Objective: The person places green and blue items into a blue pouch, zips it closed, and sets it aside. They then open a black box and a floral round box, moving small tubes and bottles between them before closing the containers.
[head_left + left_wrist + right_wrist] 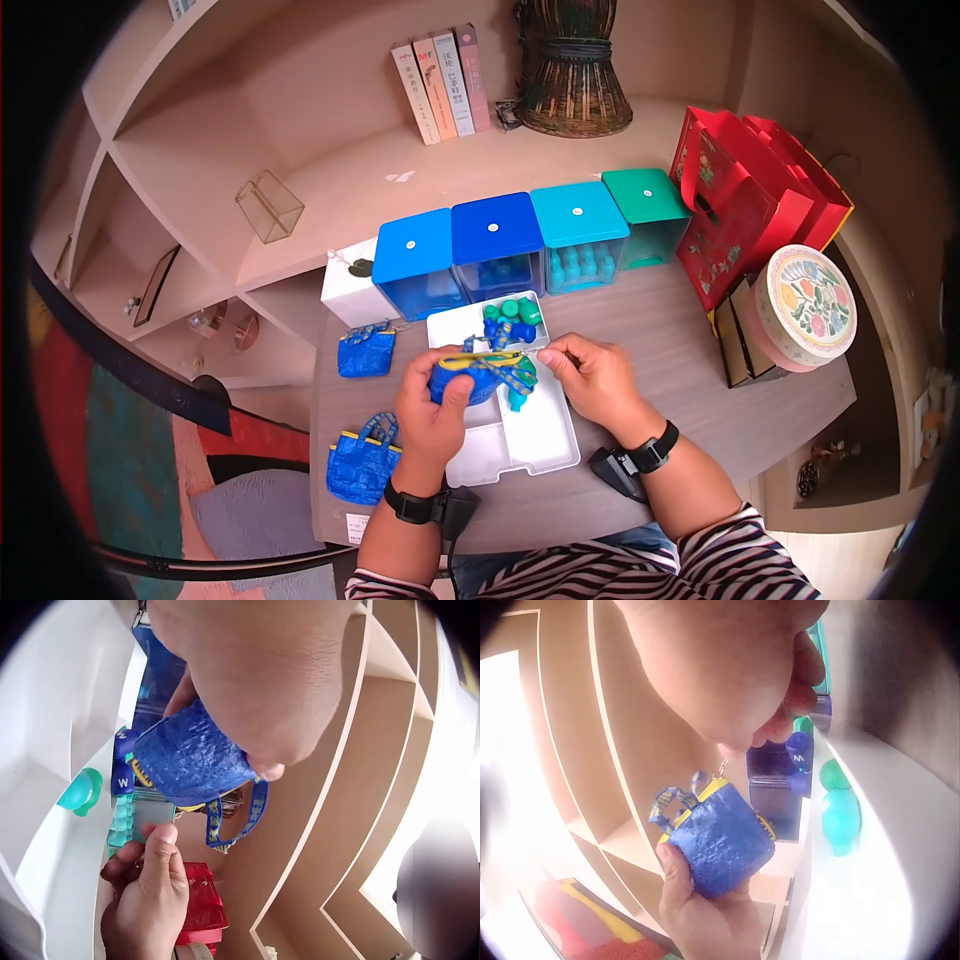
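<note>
My left hand [430, 405] grips a small blue zip bag [465, 388] with yellow trim and patterned strap handles, held above a white divided tray [540, 445]. Thumb and fingers of my right hand [600, 380] pinch a thin metal chain [723, 766] at one end of the bag's yellow-edged top. What the bag holds inside is hidden. Small green bottle-shaped pieces [514, 308] and dark blue ones [522, 333] lie in the tray's far compartment. A turquoise piece [841, 817] sits in the tray too, partly behind the bag in the head view.
Two more blue bags, one farther back [364, 355] and one nearer [360, 465], lie left of the tray. Behind it stand lidded boxes in blue [415, 245], dark blue [497, 225], turquoise [578, 212] and green [645, 195]. Red paper bags [740, 200] and a round floral box [806, 305] stand right.
</note>
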Tool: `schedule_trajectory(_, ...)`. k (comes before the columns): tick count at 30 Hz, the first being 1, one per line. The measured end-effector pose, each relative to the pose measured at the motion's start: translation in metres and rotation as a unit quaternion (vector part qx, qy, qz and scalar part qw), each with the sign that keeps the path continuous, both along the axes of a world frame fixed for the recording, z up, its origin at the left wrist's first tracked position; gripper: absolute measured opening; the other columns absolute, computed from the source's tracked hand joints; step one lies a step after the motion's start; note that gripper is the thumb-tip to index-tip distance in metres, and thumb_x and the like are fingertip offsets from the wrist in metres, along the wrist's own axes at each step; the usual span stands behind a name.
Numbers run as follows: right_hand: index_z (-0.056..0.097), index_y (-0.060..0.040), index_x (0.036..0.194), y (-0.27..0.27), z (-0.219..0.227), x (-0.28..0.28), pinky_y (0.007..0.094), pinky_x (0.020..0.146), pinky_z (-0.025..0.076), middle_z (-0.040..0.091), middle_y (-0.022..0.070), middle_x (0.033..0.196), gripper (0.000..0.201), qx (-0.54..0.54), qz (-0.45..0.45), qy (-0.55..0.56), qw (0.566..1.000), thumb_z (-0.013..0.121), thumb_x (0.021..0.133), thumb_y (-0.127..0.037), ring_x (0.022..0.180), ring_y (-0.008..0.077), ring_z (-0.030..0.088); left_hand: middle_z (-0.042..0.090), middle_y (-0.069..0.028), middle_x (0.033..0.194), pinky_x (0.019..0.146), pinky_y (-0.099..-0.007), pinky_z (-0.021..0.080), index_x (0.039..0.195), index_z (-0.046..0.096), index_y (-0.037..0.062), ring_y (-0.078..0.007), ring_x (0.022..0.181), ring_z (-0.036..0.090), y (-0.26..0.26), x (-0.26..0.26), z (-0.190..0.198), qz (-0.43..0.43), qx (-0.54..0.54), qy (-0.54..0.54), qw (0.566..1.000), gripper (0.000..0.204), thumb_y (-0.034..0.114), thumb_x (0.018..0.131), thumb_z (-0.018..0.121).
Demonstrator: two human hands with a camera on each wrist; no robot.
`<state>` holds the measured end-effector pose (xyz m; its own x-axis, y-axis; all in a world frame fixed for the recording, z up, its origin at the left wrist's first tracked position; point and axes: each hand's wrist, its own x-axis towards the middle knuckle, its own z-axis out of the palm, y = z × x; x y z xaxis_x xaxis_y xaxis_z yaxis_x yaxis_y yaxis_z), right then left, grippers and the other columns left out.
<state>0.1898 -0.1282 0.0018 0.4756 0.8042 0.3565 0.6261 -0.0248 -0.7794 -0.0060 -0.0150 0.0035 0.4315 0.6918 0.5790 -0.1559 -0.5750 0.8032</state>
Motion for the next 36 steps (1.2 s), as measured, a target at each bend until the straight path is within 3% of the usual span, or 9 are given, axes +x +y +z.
schedule_trajectory(2, 0.071, -0.0116, 0.099, 0.000, -0.006, -0.002, 0.0376, 0.058, 0.052, 0.071, 0.0084, 0.075, 0.019, 0.020, 0.002, -0.005, 1.000, 0.072, 0.092, -0.029, 0.065, 0.0283, 0.069, 0.065, -0.0077, 0.110, 0.089, -0.0258, 0.049, 0.124, 0.052, -0.0019, -0.0103, 0.098, 0.060, 0.006, -0.001, -0.002, -0.009, -0.130, 0.004, 0.991, 0.047, 0.035, 0.100, 0.067)
schedule_trajectory(5, 0.068, -0.0135, 0.107, -0.004, -0.001, -0.009, 0.0362, 0.059, 0.053, 0.070, 0.0054, 0.079, 0.021, 0.040, 0.040, -0.003, 0.998, 0.075, 0.089, -0.022, 0.067, 0.0262, 0.069, 0.065, -0.0080, 0.109, 0.084, -0.0225, 0.050, 0.126, 0.051, -0.0007, -0.0089, 0.095, 0.061, 0.021, 0.000, -0.016, -0.006, -0.269, -0.034, 0.962, 0.045, 0.034, 0.100, 0.066)
schedule_trajectory(9, 0.066, -0.0147, 0.111, -0.005, 0.006, -0.022, 0.0355, 0.062, 0.054, 0.067, 0.0036, 0.088, 0.031, 0.079, 0.120, -0.075, 0.987, 0.079, 0.082, -0.012, 0.073, 0.0240, 0.069, 0.063, -0.0120, 0.119, 0.074, -0.0326, 0.062, 0.134, 0.044, 0.0022, -0.0192, 0.097, 0.069, 0.008, 0.004, 0.002, -0.090, -0.425, -0.061, 0.899, 0.047, 0.033, 0.102, 0.061)
schedule_trajectory(13, 0.070, -0.0097, 0.105, -0.002, -0.002, -0.019, 0.0319, 0.063, 0.057, 0.067, 0.0065, 0.092, 0.029, 0.107, 0.117, -0.107, 0.982, 0.079, 0.079, -0.004, 0.075, 0.0203, 0.069, 0.062, -0.0139, 0.124, 0.075, -0.0396, 0.064, 0.145, 0.035, 0.0028, -0.0241, 0.103, 0.070, 0.004, 0.004, 0.004, -0.144, -0.437, -0.044, 0.887, 0.057, 0.032, 0.102, 0.058)
schedule_trajectory(16, 0.070, -0.0085, 0.102, 0.000, -0.007, -0.016, 0.0326, 0.063, 0.056, 0.067, 0.0076, 0.093, 0.023, 0.129, 0.090, -0.098, 0.983, 0.078, 0.081, -0.005, 0.076, 0.0214, 0.069, 0.061, -0.0150, 0.127, 0.080, -0.0388, 0.063, 0.153, 0.026, 0.0029, -0.0233, 0.106, 0.068, 0.001, 0.006, 0.002, -0.123, -0.409, -0.013, 0.904, 0.067, 0.032, 0.102, 0.059)
schedule_trajectory(18, 0.070, -0.0075, 0.102, 0.001, -0.006, -0.017, 0.0327, 0.062, 0.055, 0.068, 0.0086, 0.091, 0.019, 0.124, 0.082, -0.074, 0.986, 0.077, 0.084, -0.007, 0.074, 0.0218, 0.069, 0.051, -0.0186, 0.145, 0.084, -0.0382, 0.060, 0.153, 0.029, 0.0013, -0.0240, 0.110, 0.067, 0.000, 0.010, -0.007, -0.048, -0.242, 0.026, 0.969, 0.065, 0.033, 0.103, 0.056)
schedule_trajectory(29, 0.068, -0.0020, 0.100, 0.000, -0.005, -0.015, 0.0316, 0.059, 0.053, 0.072, 0.0120, 0.081, 0.015, 0.077, 0.022, -0.016, 0.997, 0.074, 0.092, -0.013, 0.066, 0.0202, 0.069, 0.055, -0.0162, 0.144, 0.088, -0.0321, 0.054, 0.154, 0.037, 0.0018, -0.0192, 0.105, 0.067, 0.000, 0.001, 0.004, -0.060, -0.065, 0.193, 0.977, 0.054, 0.012, 0.103, 0.054)
schedule_trajectory(30, 0.068, -0.0040, 0.101, -0.001, -0.005, -0.014, 0.0344, 0.060, 0.054, 0.072, 0.0124, 0.082, 0.015, 0.079, 0.025, -0.010, 0.997, 0.073, 0.092, -0.015, 0.067, 0.0244, 0.070, 0.056, -0.0164, 0.143, 0.087, -0.0319, 0.054, 0.154, 0.036, 0.0010, -0.0185, 0.104, 0.068, -0.002, 0.002, 0.008, -0.070, -0.049, 0.209, 0.974, 0.055, 0.011, 0.103, 0.054)
schedule_trajectory(36, 0.067, -0.0052, 0.103, 0.000, -0.009, -0.012, 0.0357, 0.061, 0.055, 0.072, 0.0129, 0.081, 0.015, 0.095, 0.028, 0.021, 0.995, 0.071, 0.093, -0.015, 0.069, 0.0261, 0.071, 0.059, -0.0180, 0.138, 0.082, -0.0305, 0.056, 0.150, 0.040, 0.0000, -0.0192, 0.097, 0.070, 0.002, 0.004, 0.002, -0.073, -0.023, 0.140, 0.987, 0.055, 0.007, 0.100, 0.060)
